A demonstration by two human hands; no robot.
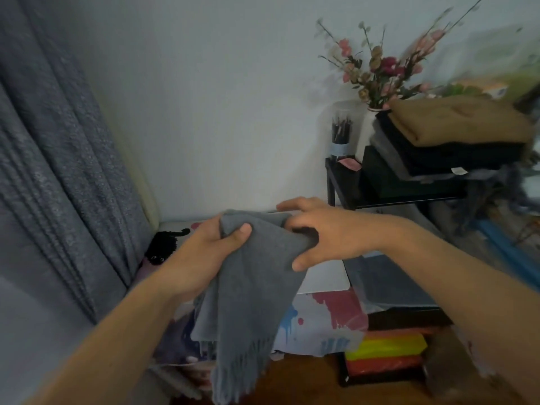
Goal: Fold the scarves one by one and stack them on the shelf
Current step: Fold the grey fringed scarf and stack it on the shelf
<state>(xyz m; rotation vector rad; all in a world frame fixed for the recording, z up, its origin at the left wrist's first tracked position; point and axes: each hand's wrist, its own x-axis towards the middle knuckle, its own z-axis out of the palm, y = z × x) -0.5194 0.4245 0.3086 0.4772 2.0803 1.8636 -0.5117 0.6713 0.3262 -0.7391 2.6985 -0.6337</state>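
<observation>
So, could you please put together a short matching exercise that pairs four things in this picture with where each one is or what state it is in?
Things:
1. grey scarf
2. tan folded cloth
3. flowers
4. curtain

Places or states:
A. standing in a white vase by the wall
B. hanging along the left side
C. held up by both the left hand and the right hand, fringe hanging down
D. on top of the pile on the black shelf

Pairs: 1-C, 2-D, 3-A, 4-B
</observation>
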